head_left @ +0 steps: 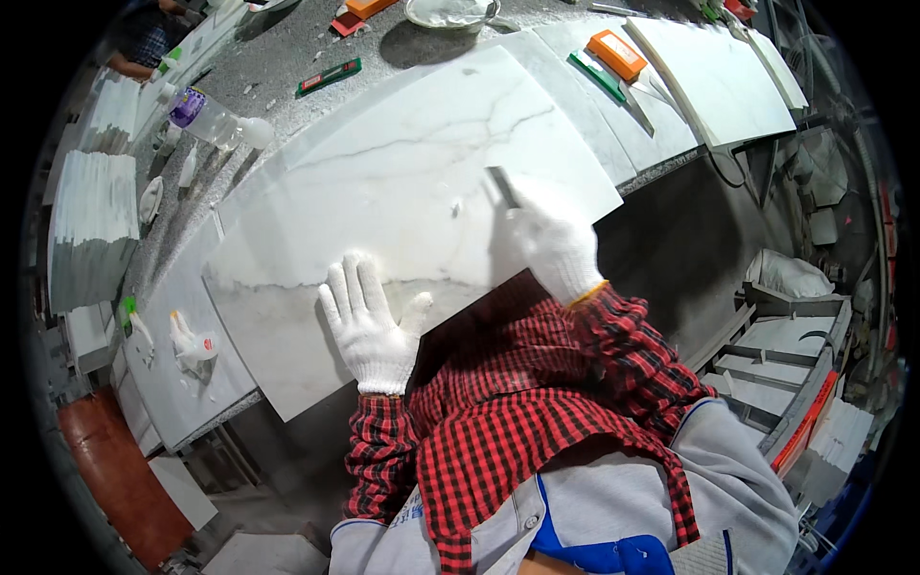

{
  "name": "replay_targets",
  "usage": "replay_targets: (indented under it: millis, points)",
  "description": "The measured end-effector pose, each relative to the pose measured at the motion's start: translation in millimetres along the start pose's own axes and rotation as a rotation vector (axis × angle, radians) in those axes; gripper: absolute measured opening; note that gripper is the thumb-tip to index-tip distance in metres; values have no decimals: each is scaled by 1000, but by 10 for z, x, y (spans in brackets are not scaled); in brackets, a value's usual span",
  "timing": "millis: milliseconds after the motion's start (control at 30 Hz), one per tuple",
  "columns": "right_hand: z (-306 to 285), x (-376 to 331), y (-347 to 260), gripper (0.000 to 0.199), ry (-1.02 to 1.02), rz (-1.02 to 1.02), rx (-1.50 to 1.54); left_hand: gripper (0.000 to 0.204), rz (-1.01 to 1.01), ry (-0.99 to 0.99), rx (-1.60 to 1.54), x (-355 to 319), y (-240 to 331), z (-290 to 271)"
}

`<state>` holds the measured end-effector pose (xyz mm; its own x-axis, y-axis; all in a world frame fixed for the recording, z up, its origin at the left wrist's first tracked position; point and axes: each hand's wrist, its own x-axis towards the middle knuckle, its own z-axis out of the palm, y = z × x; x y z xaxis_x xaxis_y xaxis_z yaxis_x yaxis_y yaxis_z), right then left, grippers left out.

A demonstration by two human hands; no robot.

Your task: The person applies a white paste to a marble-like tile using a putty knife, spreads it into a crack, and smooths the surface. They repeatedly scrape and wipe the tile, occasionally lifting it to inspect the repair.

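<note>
A white marble slab with grey veins lies on the workbench in front of me. My left hand, in a white knitted glove, rests on its near part, palm down with fingers spread. In my right hand, gloved the same way, is a flat grey metal blade, pointing away from me over the slab; the hand is slightly blurred. My fingers hide the blade's lower end, so I cannot tell whether it has a handle. Between the hands, a small white lump sits on the marble.
At right are an orange box and a green-handled scraper. Beyond the slab lie a green packet, a bowl of white material and a plastic bottle. Slabs are stacked at left. Another person's hand shows far left.
</note>
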<state>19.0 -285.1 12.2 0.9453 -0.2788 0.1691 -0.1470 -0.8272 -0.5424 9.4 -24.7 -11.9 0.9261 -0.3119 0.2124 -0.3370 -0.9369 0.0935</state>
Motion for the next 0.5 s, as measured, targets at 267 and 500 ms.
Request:
replay_targets:
  millis: [267, 500]
  points:
    - [-110, -23, 340, 33, 49, -36, 232, 92, -23, -24, -34, 10, -5, -24]
    - [81, 275, 44, 33, -90, -211, 36, 94, -20, -41, -27, 17, -7, -29]
